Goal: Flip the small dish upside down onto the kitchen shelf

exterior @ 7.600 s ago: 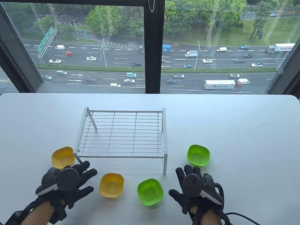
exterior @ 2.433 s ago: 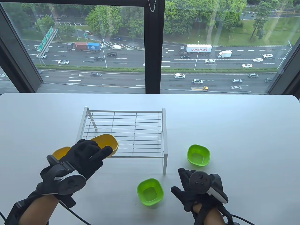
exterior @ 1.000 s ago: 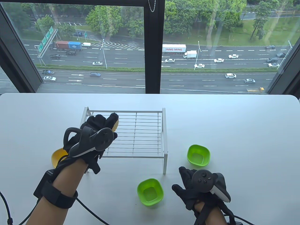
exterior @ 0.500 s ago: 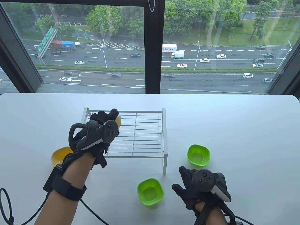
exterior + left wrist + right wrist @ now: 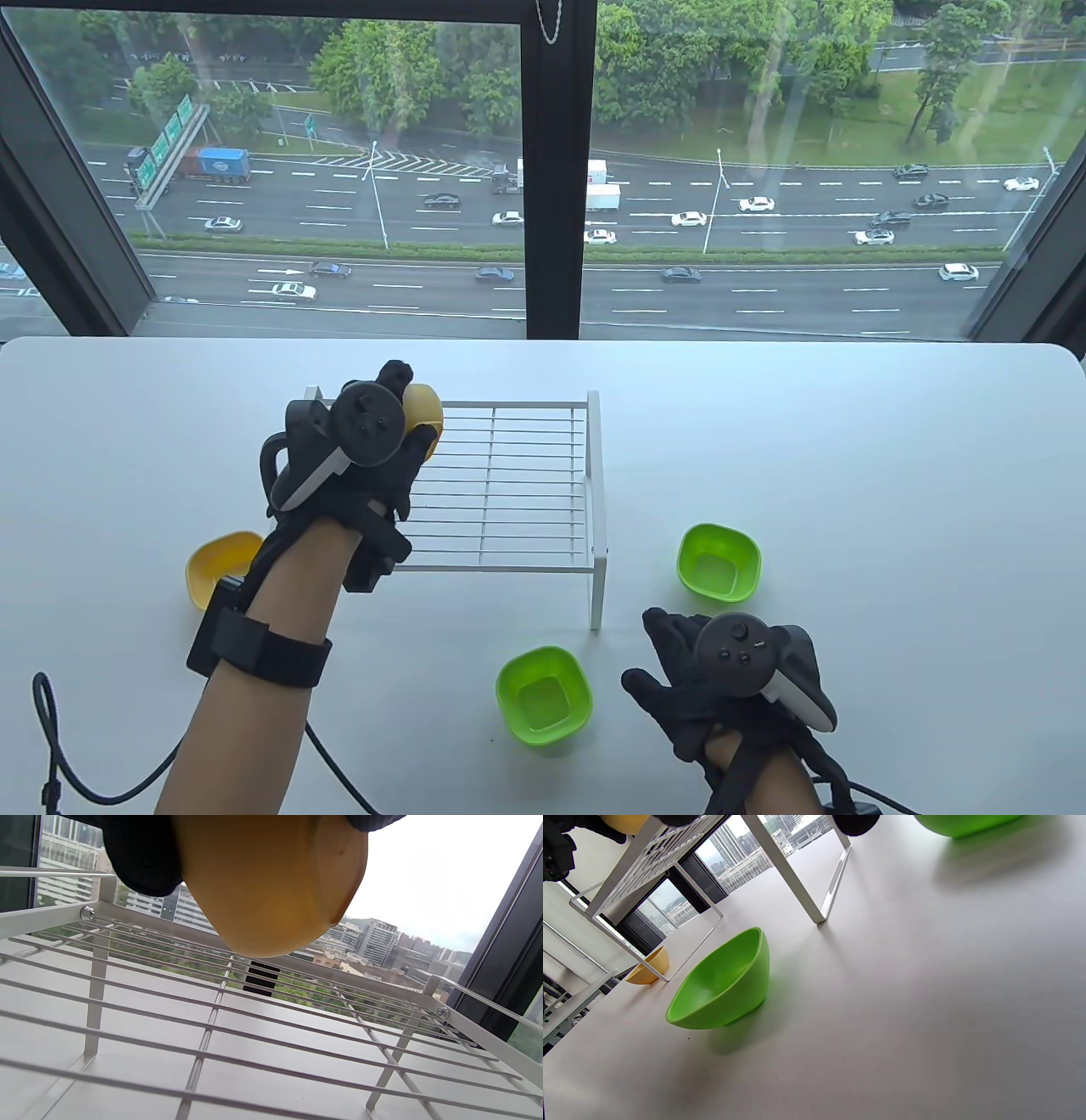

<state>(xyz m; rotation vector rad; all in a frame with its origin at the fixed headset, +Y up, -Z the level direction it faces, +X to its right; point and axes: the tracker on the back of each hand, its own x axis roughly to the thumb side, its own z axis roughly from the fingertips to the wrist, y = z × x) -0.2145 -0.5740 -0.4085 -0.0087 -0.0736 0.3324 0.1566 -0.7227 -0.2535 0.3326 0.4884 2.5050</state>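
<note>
Yellow dish (image 5: 422,409), smooth rounded plastic, sits gripped in the left hand (image 5: 356,475) above the far left corner of the white wire shelf (image 5: 509,492), turned over and not touching the bars. Nearest, the right hand (image 5: 721,688) rests on the matte white table (image 5: 848,475), fingers spread, beside a rounded-square green bowl (image 5: 543,696). Further off sit another green bowl (image 5: 719,563) and a yellow bowl (image 5: 216,564).

Rack (image 5: 509,492) mid-table (image 5: 891,475), near the window side. One dish (image 5: 422,413) held up over its back left corner in the left hand (image 5: 356,475). Second dish (image 5: 216,567) left of the rack, third (image 5: 543,694) in front, fourth (image 5: 719,562) right, right hand (image 5: 721,688) between those two.
</note>
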